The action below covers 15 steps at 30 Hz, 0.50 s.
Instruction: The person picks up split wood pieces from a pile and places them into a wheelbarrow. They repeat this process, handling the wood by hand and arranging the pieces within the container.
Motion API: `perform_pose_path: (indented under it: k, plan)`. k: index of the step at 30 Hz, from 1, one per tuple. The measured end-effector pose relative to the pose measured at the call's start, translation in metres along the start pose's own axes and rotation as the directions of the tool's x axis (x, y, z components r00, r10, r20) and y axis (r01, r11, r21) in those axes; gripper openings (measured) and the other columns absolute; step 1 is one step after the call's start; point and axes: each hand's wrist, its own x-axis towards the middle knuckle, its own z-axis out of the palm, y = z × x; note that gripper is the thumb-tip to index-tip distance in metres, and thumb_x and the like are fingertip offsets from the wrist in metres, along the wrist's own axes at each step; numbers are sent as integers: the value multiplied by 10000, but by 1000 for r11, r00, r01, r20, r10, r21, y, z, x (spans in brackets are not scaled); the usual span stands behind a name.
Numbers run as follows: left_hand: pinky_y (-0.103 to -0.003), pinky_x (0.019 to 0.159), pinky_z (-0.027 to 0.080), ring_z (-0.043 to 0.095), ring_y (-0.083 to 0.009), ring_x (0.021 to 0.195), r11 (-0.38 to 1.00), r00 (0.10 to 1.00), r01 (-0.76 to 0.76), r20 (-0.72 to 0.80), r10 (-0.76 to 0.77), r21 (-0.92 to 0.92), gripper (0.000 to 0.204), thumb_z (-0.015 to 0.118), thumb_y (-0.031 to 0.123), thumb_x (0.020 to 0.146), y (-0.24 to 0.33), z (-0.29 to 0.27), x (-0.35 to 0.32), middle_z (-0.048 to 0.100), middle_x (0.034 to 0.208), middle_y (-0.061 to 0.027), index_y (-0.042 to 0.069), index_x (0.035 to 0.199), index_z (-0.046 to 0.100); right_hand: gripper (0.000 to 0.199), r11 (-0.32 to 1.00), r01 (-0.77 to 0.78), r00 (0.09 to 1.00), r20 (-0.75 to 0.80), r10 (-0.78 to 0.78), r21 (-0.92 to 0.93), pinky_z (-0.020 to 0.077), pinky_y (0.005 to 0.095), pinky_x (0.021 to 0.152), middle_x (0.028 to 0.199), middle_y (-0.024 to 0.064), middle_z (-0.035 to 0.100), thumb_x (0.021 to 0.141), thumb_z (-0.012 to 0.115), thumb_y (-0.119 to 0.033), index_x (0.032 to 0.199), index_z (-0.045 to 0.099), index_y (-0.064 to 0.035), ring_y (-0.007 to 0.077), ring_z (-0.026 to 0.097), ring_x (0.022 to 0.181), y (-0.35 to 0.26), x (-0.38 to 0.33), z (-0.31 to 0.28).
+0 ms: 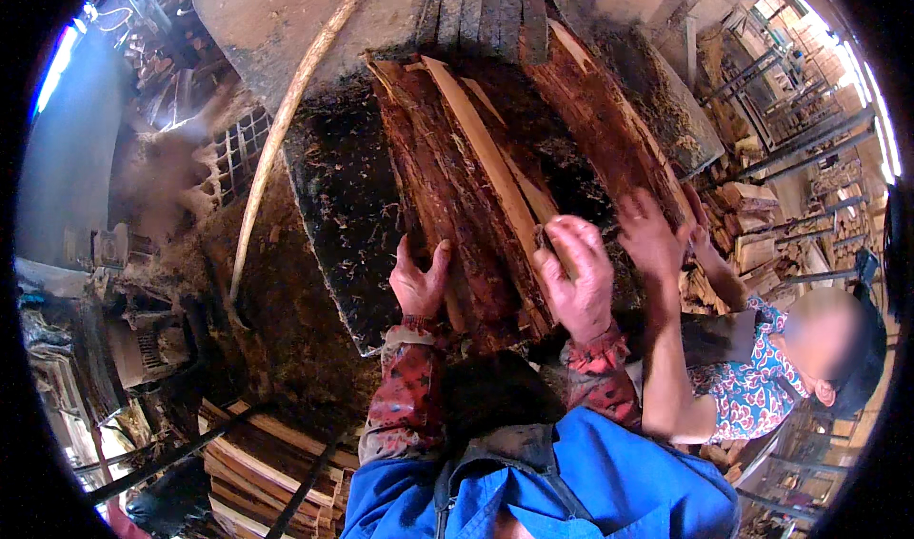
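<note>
On the dark, chip-strewn table (347, 206) lies a bark-covered wood slab (419, 172), with a pale sawn strip (481, 144) running lengthwise along it. My left hand (420, 284) straddles the slab's left edge near its close end, thumb and fingers spread apart. Over the right side, beside the strip's near end, my right hand (581, 277) has its fingers curled toward the thumb. A small dark bit shows at those fingertips, too small to name. Farther right is a second bark-covered slab (595, 120), touched by a co-worker's hand (650, 234).
A co-worker (752, 377) in a patterned shirt stands close at my right. A long curved pale stick (290, 110) leans along the table's left side. Dark slats (481, 10) stand at the far end. Stacked boards (262, 463) lie lower left, piled wood pieces (757, 244) at right.
</note>
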Motion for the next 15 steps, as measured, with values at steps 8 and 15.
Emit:
perform_pose_path:
  k: [8,15]
  plan:
    - [-333,744,548,715,-240,831,998,998,60,27,-61,33,722,796,374,802,18,-7,1,722,915,-193,-122,1249,521,445,895,-112,946,-321,-36,-431,437,423,1011,1260,189,563,811,766,-168,1201,618,-12,363,535,1173,87,51,-62]
    - [-334,756,544,708,-233,854,999,1000,3,10,-3,41,698,788,365,816,9,-5,-2,722,932,-195,-120,1245,526,843,560,-428,887,-210,411,-709,399,555,1005,1358,182,474,705,798,-404,1407,472,-69,356,460,1259,164,68,-81]
